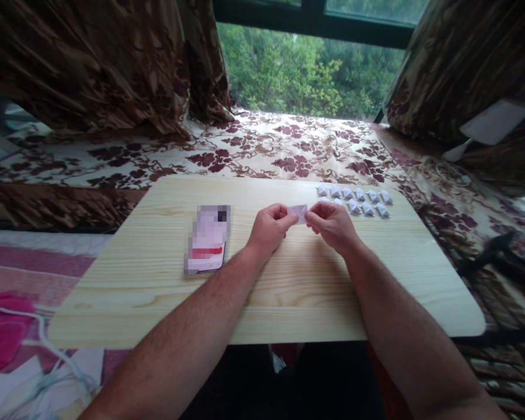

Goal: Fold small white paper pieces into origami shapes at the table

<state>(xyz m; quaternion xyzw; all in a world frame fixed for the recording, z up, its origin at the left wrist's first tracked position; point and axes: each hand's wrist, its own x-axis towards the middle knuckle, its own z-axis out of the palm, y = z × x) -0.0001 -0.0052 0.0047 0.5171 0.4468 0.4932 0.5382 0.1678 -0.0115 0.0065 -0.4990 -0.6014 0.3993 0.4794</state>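
Note:
A small piece of folded white paper (298, 213) is held just above the wooden table (157, 309), between my two hands. My left hand (269, 228) pinches its left side between thumb and fingers. At its right edge, my right hand (331, 224) grips it with thumb and forefinger, the other fingers curled. Past my right hand lie several small folded white paper pieces (367, 208), set out in two rows; my right hand partly hides the nearer row. Crease lines show on the held paper.
Left of my hands lies a phone-like flat object (205, 240), mostly pixelated. A floral cloth (262, 146) covers the ledge behind the table, below the window. A white lamp (494, 123) stands at the right. White cables (44, 332) and pink fabric (6, 326) are at lower left.

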